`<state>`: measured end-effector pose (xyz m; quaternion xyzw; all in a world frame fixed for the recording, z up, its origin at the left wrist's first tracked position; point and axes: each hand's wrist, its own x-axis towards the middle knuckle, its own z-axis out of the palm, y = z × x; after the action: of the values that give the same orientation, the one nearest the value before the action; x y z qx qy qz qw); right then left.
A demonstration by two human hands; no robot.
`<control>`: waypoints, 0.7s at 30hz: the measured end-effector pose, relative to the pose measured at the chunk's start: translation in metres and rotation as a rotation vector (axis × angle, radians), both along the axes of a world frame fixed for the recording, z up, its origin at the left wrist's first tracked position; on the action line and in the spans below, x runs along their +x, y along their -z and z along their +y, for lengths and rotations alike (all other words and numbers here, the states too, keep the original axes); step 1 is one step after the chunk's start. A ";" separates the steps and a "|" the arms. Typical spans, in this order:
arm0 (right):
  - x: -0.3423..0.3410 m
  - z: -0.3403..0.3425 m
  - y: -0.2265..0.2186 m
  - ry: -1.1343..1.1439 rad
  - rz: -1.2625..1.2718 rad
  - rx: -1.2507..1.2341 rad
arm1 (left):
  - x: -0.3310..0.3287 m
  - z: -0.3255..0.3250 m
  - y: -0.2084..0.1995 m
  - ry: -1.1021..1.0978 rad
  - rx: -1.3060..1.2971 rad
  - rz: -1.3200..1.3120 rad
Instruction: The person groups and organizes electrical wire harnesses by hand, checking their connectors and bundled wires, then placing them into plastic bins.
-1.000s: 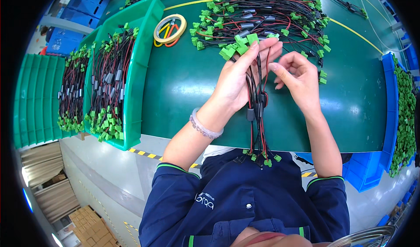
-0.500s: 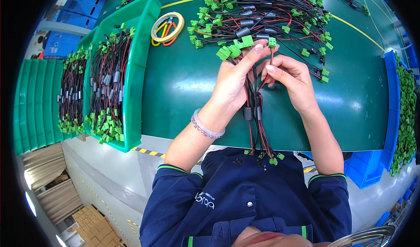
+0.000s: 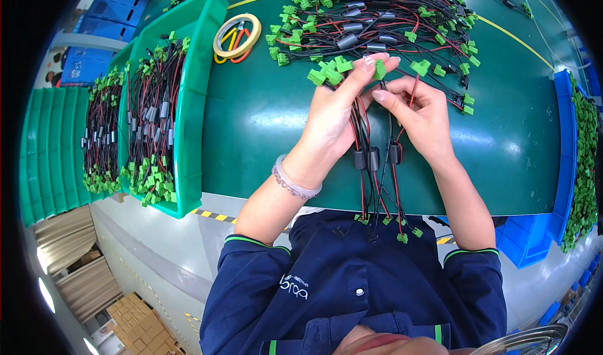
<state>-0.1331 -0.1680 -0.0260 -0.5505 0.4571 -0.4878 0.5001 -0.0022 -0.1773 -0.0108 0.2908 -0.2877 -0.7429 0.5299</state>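
Note:
In my left hand point(image 3: 334, 119) is a small bunch of wire harnesses point(image 3: 355, 119), gripped near their upper ends. Green connectors point(image 3: 329, 72) fan out above my thumb, and one more green connector point(image 3: 379, 70) sits by my left fingertips. My right hand point(image 3: 422, 115) pinches a single red and black wire harness point(image 3: 397, 178), whose green connector point(image 3: 420, 67) sticks up past the fingers. Dark grey cylindrical sleeves point(image 3: 366, 159) hang on the cables below both hands. The lower connectors dangle over the table's front edge, before my shirt.
A pile of similar harnesses point(image 3: 377, 25) lies across the far side of the green table point(image 3: 251, 141). To the left stand green bins point(image 3: 196, 116) of harnesses, beside a tape roll point(image 3: 251, 45) and orange- and yellow-handled tools point(image 3: 237, 54). A blue bin point(image 3: 565, 147) of green connectors is at right.
My right hand has drawn one harness a little to the right, apart from the bunch. Its connector now stands farther right, and its sleeve hangs separately. My left hand stays nearly in place.

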 end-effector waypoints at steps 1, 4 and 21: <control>-0.002 -0.001 0.000 0.001 0.001 0.002 | 0.001 0.000 0.000 -0.014 0.012 -0.005; -0.005 -0.002 -0.003 -0.020 -0.025 -0.105 | 0.003 0.000 0.000 0.024 0.002 -0.029; -0.010 0.000 -0.007 -0.452 -0.665 0.358 | 0.001 0.004 -0.008 0.168 0.029 -0.132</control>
<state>-0.1429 -0.1681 -0.0191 -0.3544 0.2164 -0.4300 0.8017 -0.0009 -0.1737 -0.0024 0.3216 -0.3348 -0.7680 0.4413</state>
